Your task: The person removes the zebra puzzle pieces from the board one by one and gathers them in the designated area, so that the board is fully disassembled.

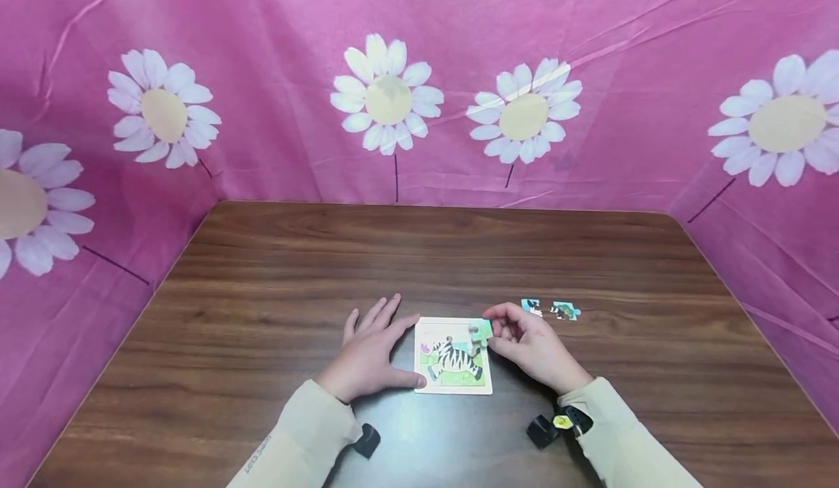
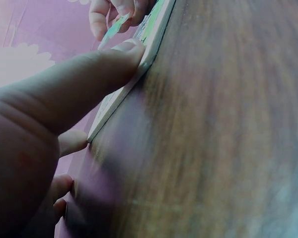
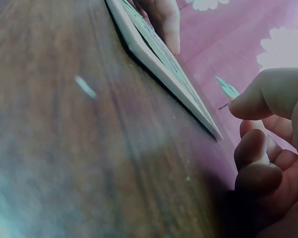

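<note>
1. Step in hand, as judged: fitting a piece [image 1: 483,329] into the zebra board [image 1: 455,391]. Most of the zebra picture looks filled in; the far right corner seems unfinished.
2. Board lies flat on the desk [image 1: 419,255], between the two hands. Piece is at its far right corner; both wrist views show it tilted and raised off the board, not seated.
3. Right hand [image 1: 536,346]: grasping the piece, pinched by one edge between thumb and fingertips. Other fingers curl in under the pinch. Hand comes in from the right, wrist low near the desk.
4. Left hand [image 1: 368,357]: not grasping, fingers spread. Thumb rests on the near left corner of the board, index finger reaches its far left corner; other fingers point away over the desk. Looks like bracing.
5. Next move likely calls for turning the piece to match the gap, lowering it flat, then pressing, with the left hand keeping the board from sliding. Exact gap shape: cannot tell, piece and fingers cover it.
6. Two loose pieces [image 1: 565,311] lie on the desk beyond the right hand, near each other but apart; the nearer one is partly hidden by that hand. Neither is placed yet.
</note>
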A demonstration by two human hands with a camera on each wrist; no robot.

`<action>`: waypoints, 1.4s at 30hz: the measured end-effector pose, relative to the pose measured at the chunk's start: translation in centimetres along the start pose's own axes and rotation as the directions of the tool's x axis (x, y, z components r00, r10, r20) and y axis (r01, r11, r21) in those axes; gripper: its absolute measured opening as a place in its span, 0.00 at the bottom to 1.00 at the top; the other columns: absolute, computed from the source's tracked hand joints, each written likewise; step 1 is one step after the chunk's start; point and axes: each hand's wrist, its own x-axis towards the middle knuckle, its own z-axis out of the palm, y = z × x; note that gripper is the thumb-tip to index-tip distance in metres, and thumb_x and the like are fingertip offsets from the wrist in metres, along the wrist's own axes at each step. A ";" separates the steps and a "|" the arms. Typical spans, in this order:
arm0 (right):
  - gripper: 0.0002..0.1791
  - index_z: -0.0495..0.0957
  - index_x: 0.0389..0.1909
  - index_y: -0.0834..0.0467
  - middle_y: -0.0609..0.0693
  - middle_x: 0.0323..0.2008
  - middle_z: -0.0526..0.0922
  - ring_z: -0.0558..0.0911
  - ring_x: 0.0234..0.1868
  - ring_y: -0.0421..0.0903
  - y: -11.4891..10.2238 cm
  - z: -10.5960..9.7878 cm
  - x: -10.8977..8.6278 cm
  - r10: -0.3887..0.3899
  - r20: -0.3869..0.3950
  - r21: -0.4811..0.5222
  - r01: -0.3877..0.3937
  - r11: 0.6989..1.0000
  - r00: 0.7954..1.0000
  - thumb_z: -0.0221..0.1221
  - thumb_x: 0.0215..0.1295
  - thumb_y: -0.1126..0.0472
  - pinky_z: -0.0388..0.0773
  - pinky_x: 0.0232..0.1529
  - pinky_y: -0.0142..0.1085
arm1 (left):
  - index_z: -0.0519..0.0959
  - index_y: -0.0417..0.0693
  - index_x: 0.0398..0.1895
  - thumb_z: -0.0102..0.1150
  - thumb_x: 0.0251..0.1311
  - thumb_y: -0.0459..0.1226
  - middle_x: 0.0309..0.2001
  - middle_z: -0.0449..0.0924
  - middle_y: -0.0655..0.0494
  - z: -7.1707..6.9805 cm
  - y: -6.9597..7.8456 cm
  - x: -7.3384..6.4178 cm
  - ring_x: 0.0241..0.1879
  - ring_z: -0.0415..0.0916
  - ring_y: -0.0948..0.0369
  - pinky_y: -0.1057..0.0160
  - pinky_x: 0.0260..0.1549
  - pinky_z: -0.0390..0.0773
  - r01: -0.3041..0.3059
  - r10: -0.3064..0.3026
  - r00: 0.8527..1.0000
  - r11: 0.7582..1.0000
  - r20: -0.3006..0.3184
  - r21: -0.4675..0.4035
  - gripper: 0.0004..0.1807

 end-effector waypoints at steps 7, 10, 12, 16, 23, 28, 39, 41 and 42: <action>0.17 0.79 0.49 0.61 0.52 0.33 0.76 0.75 0.29 0.41 0.4 -0.7 -0.5 0.004 0.009 0.035 -0.005 0.999 1.000 0.66 0.58 0.73 0.73 0.29 0.28 | 0.68 0.60 0.74 0.75 0.42 0.62 0.80 0.48 0.49 0.0 0.0 -0.1 0.79 0.43 0.48 0.34 0.70 0.33 -0.001 0.001 1.000 1.000 0.002 0.006 0.52; 0.17 0.78 0.49 0.62 0.53 0.33 0.77 0.76 0.29 0.40 0.5 -1.3 -1.0 0.012 -0.004 0.047 -0.012 0.999 1.000 0.66 0.58 0.73 0.74 0.29 0.28 | 0.68 0.60 0.73 0.75 0.42 0.62 0.80 0.48 0.49 -0.1 0.0 0.0 0.78 0.43 0.48 0.34 0.70 0.34 -0.008 0.008 1.000 1.000 -0.002 0.010 0.51; 0.18 0.78 0.49 0.63 0.54 0.33 0.77 0.76 0.29 0.40 0.6 -1.5 -1.3 0.018 -0.003 0.053 -0.018 0.998 1.000 0.67 0.58 0.73 0.75 0.29 0.29 | 0.68 0.60 0.73 0.75 0.42 0.61 0.80 0.49 0.49 -0.3 -0.1 0.0 0.78 0.44 0.48 0.34 0.70 0.34 -0.004 0.004 1.000 1.000 -0.002 0.013 0.51; 0.18 0.77 0.49 0.65 0.54 0.34 0.78 0.77 0.29 0.39 0.8 -2.1 -1.7 0.011 0.003 0.084 -0.012 0.996 1.000 0.66 0.58 0.73 0.76 0.28 0.29 | 0.68 0.60 0.73 0.75 0.42 0.61 0.80 0.49 0.49 -0.3 0.0 0.1 0.78 0.43 0.48 0.34 0.70 0.34 0.002 -0.002 1.000 1.000 0.006 0.013 0.52; 0.18 0.78 0.49 0.64 0.51 0.30 0.76 0.76 0.27 0.37 1.3 -2.8 -2.2 -0.063 -0.007 0.085 0.063 0.994 0.998 0.66 0.57 0.75 0.75 0.26 0.29 | 0.68 0.59 0.73 0.75 0.42 0.61 0.80 0.48 0.48 -0.2 0.0 0.0 0.78 0.43 0.47 0.34 0.70 0.33 0.004 -0.004 1.000 1.000 0.008 0.006 0.52; 0.19 0.79 0.49 0.62 0.44 0.23 0.72 0.71 0.21 0.35 1.4 -3.7 -2.4 -0.086 -0.030 0.028 0.087 0.996 0.996 0.66 0.56 0.75 0.71 0.22 0.31 | 0.68 0.59 0.74 0.75 0.42 0.61 0.80 0.48 0.49 -0.2 -0.2 0.1 0.78 0.43 0.48 0.34 0.70 0.33 0.002 -0.002 1.000 1.000 0.000 0.013 0.52; 0.20 0.80 0.51 0.63 0.39 0.19 0.67 0.66 0.18 0.33 2.6 -6.4 -3.0 -0.053 -0.077 -0.031 0.051 0.998 0.996 0.66 0.56 0.76 0.67 0.18 0.33 | 0.67 0.61 0.74 0.74 0.42 0.64 0.80 0.47 0.50 -0.1 -0.4 0.2 0.79 0.42 0.49 0.35 0.70 0.33 -0.003 0.003 1.000 1.000 0.005 0.019 0.53; 0.20 0.80 0.51 0.64 0.39 0.19 0.66 0.66 0.18 0.33 2.9 -6.9 -3.2 -0.044 -0.100 -0.038 0.040 0.998 0.994 0.66 0.56 0.76 0.66 0.18 0.34 | 0.67 0.60 0.74 0.74 0.42 0.63 0.80 0.47 0.50 -0.1 -0.3 0.2 0.79 0.43 0.49 0.35 0.70 0.33 -0.008 0.007 1.000 1.000 0.005 0.020 0.53; 0.20 0.80 0.51 0.65 0.39 0.19 0.66 0.66 0.19 0.33 3.0 -7.2 -3.3 -0.037 -0.111 -0.033 0.034 0.999 0.993 0.65 0.56 0.76 0.65 0.18 0.34 | 0.67 0.60 0.74 0.74 0.42 0.63 0.80 0.47 0.50 -0.1 -0.3 0.2 0.79 0.43 0.49 0.35 0.70 0.33 -0.011 0.010 1.000 1.000 0.003 0.021 0.53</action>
